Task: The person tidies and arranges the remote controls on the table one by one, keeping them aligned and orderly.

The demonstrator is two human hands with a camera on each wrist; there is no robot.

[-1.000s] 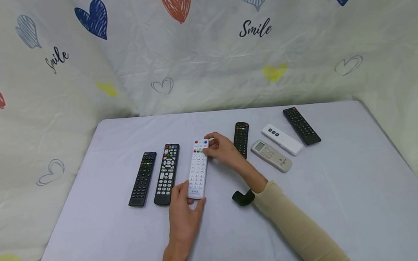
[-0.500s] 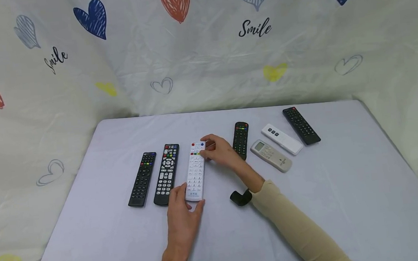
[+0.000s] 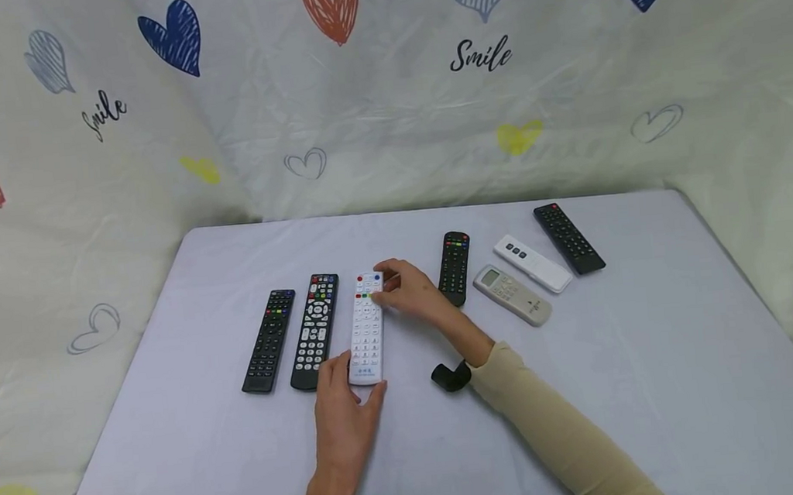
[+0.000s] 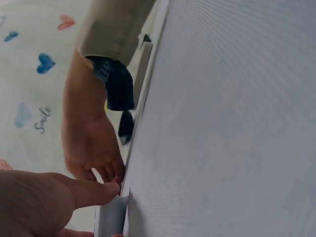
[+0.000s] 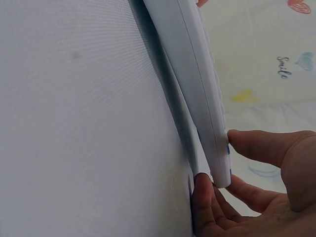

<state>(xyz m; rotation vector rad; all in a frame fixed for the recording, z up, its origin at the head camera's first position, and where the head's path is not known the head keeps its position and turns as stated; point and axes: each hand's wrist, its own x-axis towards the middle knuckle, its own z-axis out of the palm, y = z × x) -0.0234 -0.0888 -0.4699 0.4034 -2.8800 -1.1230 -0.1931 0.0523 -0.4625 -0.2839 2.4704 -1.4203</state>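
A white remote control [image 3: 366, 331] with coloured buttons at its far end lies lengthwise between both hands. At its near end is my left hand [image 3: 343, 419], fingers along the left edge and thumb by the right corner. My right hand [image 3: 410, 293] pinches the far end, thumb on the button face and fingers at the edge. In the right wrist view the remote's underside shows a narrow dark gap above the cloth, widest along its shadowed side. Just left lies a black remote with white buttons [image 3: 315, 328], and beyond it a slimmer black remote [image 3: 267, 343].
To the right lie a small black remote [image 3: 454, 270], a grey air-conditioner remote [image 3: 512, 295], a slim white remote [image 3: 533, 264] and another black remote [image 3: 569, 238]. A white cloth [image 3: 624, 385] covers the table. A printed curtain [image 3: 385, 101] hangs behind it.
Both hands have shifted the white remote slightly left and toward the near side, closer to the black remote with white buttons. It now stands straighter. The other remotes have stayed put.
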